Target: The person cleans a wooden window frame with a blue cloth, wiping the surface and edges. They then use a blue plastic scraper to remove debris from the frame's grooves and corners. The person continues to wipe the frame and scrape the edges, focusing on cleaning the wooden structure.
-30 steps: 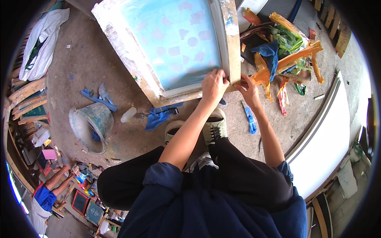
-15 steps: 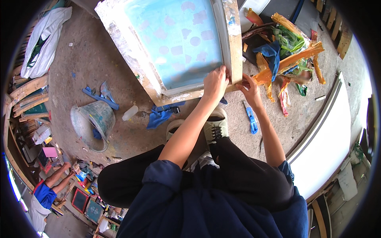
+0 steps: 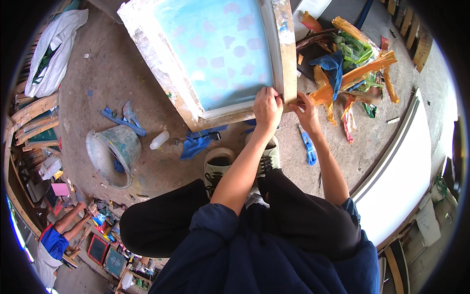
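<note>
A screen-printing frame (image 3: 289, 63) with worn, paint-stained wooden rails tilts up in front of me. Its pale blue mesh (image 3: 220, 46) carries several greyish rounded patches. My left hand (image 3: 267, 110) is closed over the frame's near right corner, fingers curled at the inner edge of the rail. Just outside the same corner, my right hand (image 3: 307, 113) pinches with thumb and forefinger against the rail's outer side. What lies between its fingertips is too small to tell. A blue box cutter (image 3: 308, 148) rests on the floor below my right hand.
Torn orange tape and green plastic scraps (image 3: 360, 61) are heaped at the right. A stained bucket (image 3: 112, 152) lies tipped at left, near a small white bottle (image 3: 159, 140) and blue scraps (image 3: 197, 145). A white board (image 3: 396, 176) stands right. Another person (image 3: 54, 242) works at lower left.
Both hands stay at the corner; my left hand has slid slightly down and its fingers have shifted. My left shoe shows more, as the left forearm moved right.
</note>
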Tool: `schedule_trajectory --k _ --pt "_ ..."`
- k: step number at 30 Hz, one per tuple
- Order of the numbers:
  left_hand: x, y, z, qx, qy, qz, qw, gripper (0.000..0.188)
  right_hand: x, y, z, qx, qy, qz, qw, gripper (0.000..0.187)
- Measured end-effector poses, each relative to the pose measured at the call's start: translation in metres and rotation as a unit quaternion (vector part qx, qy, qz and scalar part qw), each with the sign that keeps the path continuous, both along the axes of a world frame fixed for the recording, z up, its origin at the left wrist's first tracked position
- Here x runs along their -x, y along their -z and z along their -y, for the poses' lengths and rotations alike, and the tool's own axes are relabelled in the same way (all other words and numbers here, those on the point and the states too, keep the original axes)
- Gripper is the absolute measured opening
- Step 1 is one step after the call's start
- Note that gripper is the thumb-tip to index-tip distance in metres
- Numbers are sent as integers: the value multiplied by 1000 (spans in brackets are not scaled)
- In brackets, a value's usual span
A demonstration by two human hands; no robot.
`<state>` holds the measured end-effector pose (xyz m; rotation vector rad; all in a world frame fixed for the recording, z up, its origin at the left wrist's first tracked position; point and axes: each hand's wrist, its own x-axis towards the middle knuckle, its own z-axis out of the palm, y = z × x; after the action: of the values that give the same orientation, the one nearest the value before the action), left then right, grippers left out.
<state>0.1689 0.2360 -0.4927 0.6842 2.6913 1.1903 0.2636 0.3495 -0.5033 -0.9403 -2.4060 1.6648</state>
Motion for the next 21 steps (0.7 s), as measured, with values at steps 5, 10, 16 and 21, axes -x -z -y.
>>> schedule_trajectory --k 5,10,16,21 --pt "17 4 16 -45 -123 59 990 18 -2 8 1 -23 6 -34 999 45" --pt "22 -6 27 -24 63 38 997 14 -1 9 -4 48 28 -22 998 45" --pt "21 -14 18 38 91 52 994 15 0 -2 2 48 21 -23 998 46" --pt "20 -11 6 111 80 64 989 24 -1 -2 2 37 20 -13 999 46"
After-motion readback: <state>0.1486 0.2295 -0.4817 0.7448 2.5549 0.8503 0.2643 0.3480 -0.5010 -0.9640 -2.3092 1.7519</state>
